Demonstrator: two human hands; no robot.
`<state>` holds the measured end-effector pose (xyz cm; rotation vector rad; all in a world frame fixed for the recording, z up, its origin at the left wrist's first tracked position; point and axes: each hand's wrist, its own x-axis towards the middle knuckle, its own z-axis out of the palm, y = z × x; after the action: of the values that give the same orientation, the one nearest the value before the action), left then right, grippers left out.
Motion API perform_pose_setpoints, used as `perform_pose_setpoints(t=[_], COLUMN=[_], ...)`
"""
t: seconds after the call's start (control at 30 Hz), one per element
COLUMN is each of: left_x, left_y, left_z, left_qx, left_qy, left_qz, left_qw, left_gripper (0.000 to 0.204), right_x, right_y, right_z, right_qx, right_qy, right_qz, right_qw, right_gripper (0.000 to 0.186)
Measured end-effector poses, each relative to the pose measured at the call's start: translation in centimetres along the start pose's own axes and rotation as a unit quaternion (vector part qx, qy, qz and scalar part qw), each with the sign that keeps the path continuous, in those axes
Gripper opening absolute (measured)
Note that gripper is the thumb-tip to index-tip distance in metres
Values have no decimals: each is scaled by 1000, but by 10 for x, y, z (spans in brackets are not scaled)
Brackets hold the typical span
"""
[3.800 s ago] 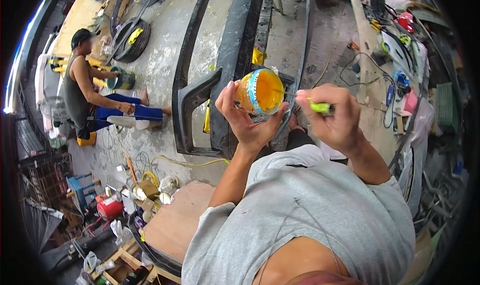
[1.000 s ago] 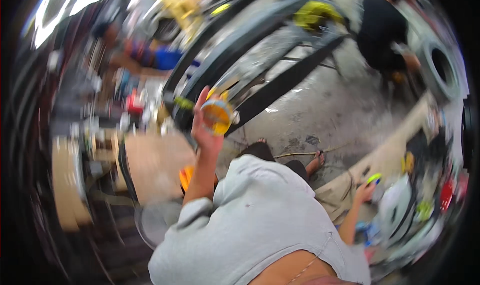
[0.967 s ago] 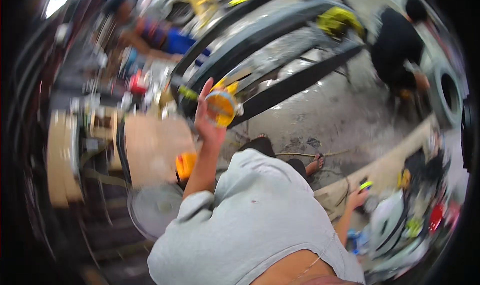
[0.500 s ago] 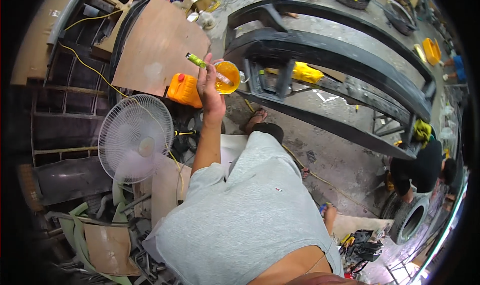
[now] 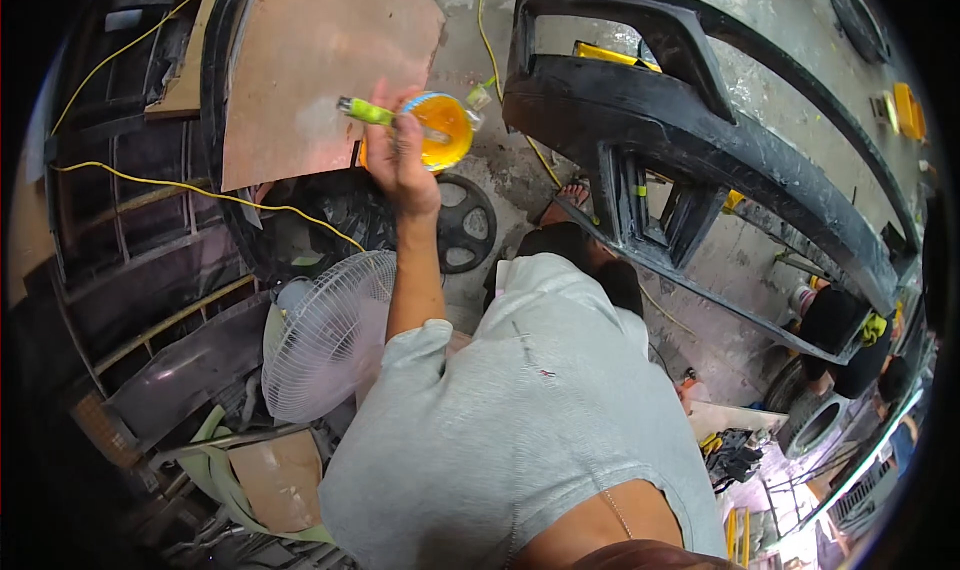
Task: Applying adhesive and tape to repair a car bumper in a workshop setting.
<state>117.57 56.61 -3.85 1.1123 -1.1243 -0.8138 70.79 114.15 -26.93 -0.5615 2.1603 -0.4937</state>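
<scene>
My left hand (image 5: 404, 160) is raised over the left side, its fingers closed around a round tub (image 5: 457, 132) with a yellow inside and a bluish rim. Across the same fingers lies a short tool with a bright green handle (image 5: 368, 111); its kind is unclear. Something pale or clear shows inside the tub. Lower right, beyond the grey shirt, a small patch of what seems to be my right hand (image 5: 687, 394) shows, its fingers mostly hidden. A large black car bumper (image 5: 640, 100) stands on the right, apart from my left hand.
A brown board (image 5: 320, 60) lies beyond my left hand. Beside my left forearm stand a fan (image 5: 325, 340) and a black wheel cover (image 5: 466, 225). A yellow cord (image 5: 210, 185) runs across the left. A person in black (image 5: 835, 320) crouches at the right near a tire (image 5: 812, 425).
My view has shifted, bringing the bumper farther right and the fan closer to my left arm. My left hand keeps the tub and green-handled tool; my right hand now shows less.
</scene>
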Motion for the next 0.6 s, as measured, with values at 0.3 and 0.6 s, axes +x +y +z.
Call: perform_pose_setpoints(t=[0.3,0.6], left_x=[87,270], left_y=[0,-74], left_z=[-43,-80], left_qx=[-42,-15], left_qy=[182,139], left_qz=[-2,65], left_qw=[982,988], left_gripper=[53,58], right_x=[106,50], right_y=[-91,-213], right_z=[35,162], right_qx=[196,289], right_qy=[-12,69], right_qz=[173,208], right_qw=[965,932], right_gripper=[38,34])
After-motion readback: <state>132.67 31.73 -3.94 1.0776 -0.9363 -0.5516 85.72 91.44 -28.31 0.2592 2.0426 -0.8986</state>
